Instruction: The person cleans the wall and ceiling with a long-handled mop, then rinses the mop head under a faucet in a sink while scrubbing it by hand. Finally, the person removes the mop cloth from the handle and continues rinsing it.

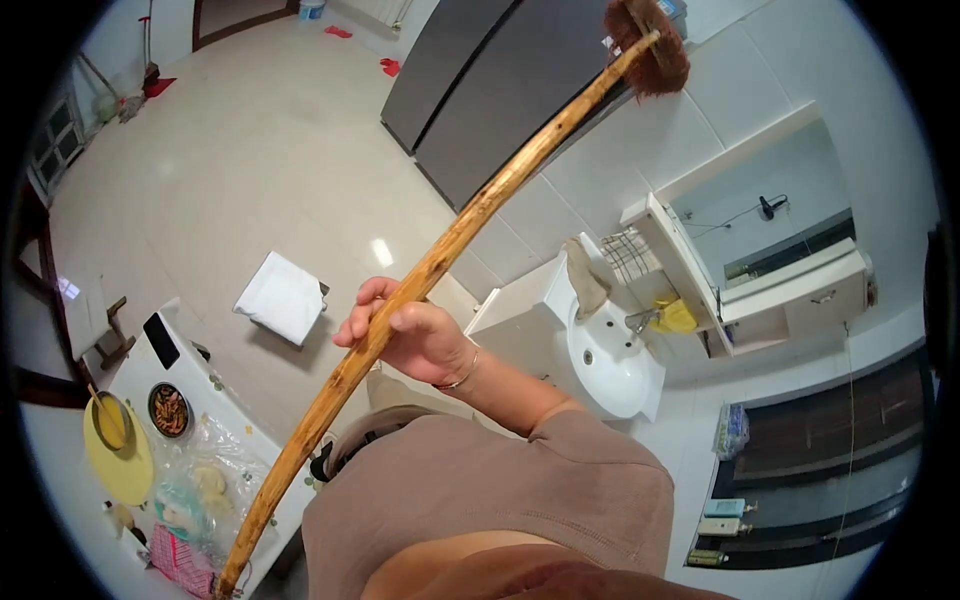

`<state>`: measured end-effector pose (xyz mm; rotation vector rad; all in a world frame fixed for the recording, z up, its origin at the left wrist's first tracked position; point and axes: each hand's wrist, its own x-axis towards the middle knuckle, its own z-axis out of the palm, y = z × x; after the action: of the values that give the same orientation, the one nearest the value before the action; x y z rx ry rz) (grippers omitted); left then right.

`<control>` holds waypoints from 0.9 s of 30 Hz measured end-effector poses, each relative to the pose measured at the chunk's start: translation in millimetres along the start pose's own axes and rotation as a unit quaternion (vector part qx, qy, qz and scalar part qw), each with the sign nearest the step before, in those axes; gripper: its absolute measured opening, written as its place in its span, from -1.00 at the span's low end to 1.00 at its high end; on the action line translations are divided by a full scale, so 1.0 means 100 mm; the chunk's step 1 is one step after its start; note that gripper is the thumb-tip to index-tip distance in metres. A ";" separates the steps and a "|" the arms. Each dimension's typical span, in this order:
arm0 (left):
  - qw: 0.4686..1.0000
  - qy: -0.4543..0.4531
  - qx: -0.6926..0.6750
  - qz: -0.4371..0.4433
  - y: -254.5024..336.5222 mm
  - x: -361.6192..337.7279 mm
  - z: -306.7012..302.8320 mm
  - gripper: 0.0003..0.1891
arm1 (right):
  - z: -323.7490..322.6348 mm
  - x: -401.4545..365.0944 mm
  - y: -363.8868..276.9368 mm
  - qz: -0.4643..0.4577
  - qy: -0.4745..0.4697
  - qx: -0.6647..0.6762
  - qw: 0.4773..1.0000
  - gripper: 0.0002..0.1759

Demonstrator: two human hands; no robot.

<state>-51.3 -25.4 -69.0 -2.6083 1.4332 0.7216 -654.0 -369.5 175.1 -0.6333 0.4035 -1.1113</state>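
My right hand (405,335) is closed around the long wooden handle of a broom (440,255), at about the handle's middle. The handle is knotty, yellowish wood and runs diagonally across the view. At its upper right end sits a reddish-brown fibre head (648,55), raised in front of the grey fridge. The handle's other end reaches the lower left, over the edge of the white table. My left hand is out of sight.
On the left, the table (262,445) holds a bowl of food (169,410), a phone (161,340), a yellow pot (112,420) and plastic bags. A white-covered stool (280,298) stands beyond. A washbasin (610,365) and mirror (770,210) are to the right, a grey fridge (500,90) ahead.
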 end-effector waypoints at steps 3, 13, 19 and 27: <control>0.997 -0.063 0.016 -0.036 0.18 -0.13 0.20 -0.76 | -0.29 0.13 -0.12 0.029 -0.013 -0.028 0.999 -0.68; 0.990 -0.125 0.011 -0.062 1.38 -0.51 0.09 -0.66 | -1.09 0.79 -0.82 0.118 -0.046 -0.012 0.992 -0.71; 0.994 -0.111 -0.014 -0.021 2.58 -0.08 0.08 -0.70 | -1.25 1.09 -1.43 0.069 -0.074 -0.100 0.990 -0.69; 0.971 -0.161 -0.131 0.122 4.35 1.69 0.88 -0.72 | -1.54 1.86 -2.85 -0.082 0.012 -0.291 0.953 -0.64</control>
<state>-361.4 -375.3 -154.6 -2.3535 1.6627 1.3795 -869.9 -665.6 245.6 -1.1902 0.7219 -1.1615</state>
